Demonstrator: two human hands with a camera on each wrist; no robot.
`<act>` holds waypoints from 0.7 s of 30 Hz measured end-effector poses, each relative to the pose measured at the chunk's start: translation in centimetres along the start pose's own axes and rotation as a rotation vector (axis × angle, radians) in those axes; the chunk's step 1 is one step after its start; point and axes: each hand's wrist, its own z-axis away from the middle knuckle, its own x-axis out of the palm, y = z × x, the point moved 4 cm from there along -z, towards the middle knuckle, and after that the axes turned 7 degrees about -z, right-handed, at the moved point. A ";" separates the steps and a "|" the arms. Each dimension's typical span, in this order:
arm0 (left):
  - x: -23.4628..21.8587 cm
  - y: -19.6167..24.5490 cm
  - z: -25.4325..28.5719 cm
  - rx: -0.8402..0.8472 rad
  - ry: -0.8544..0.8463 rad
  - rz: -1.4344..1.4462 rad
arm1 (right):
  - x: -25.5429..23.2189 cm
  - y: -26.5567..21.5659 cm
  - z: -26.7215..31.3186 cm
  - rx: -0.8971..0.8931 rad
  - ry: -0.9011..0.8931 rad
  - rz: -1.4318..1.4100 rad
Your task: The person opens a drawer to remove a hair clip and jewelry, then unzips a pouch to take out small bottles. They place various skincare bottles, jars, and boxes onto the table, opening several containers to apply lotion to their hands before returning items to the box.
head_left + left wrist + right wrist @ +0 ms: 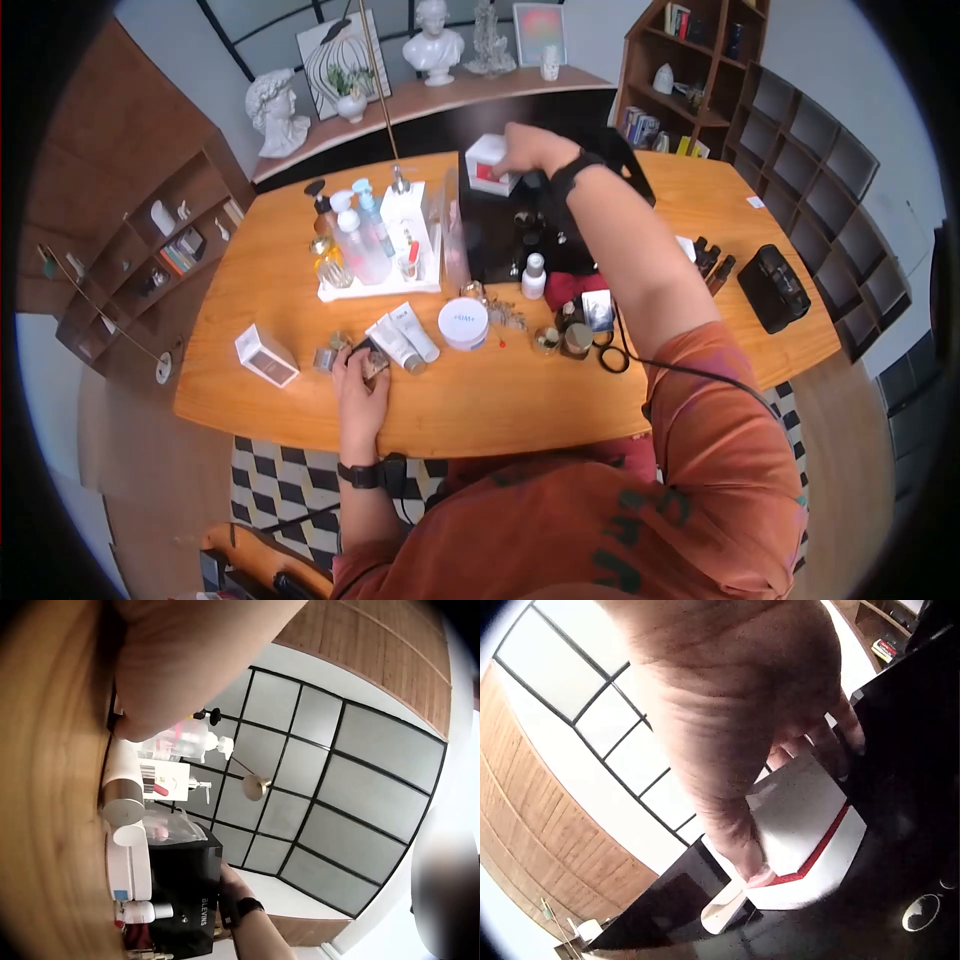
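Note:
My right hand [535, 150] grips a white six-sided box [799, 825] with a red band, thumb on one side and fingers over the far side. This is inside the open black box [485, 245], near its back left corner; other small dark items lie in there. On the table's front left, my left hand [360, 392] rests with its fingers beside a small glass jar [376, 366] and a dark flat piece. In the left wrist view that hand [187, 660] hides most of what is under it. Two white tubes [405, 338] lie just to its right.
A white tray [375, 290] carries pump bottles. Along the front are a white carton [266, 358], a round white tub [464, 324], a small white bottle [534, 277], jars [577, 340] and scissors [612, 358]. A black case [774, 288] stands at right; a cable crosses near my right arm.

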 end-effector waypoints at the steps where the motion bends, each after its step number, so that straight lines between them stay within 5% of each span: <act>1: 0.1 0.1 -0.3 0.009 0.008 0.011 | -0.2 -0.4 0.9 -0.007 0.140 0.067; 5: 0.5 -0.5 -0.3 0.042 0.033 0.000 | -2.6 -1.6 3.1 -0.188 0.320 0.112; 8: 0.9 -0.9 -0.1 0.037 0.044 -0.011 | -6.1 -2.2 5.9 -0.260 0.490 -0.119; 16: 1.1 -1.3 0.1 0.056 0.083 -0.030 | -13.8 -3.1 17.8 -0.276 0.684 -0.152; 21: 1.4 -1.8 0.3 0.073 0.113 -0.010 | -16.1 0.9 25.0 -0.170 0.689 -0.349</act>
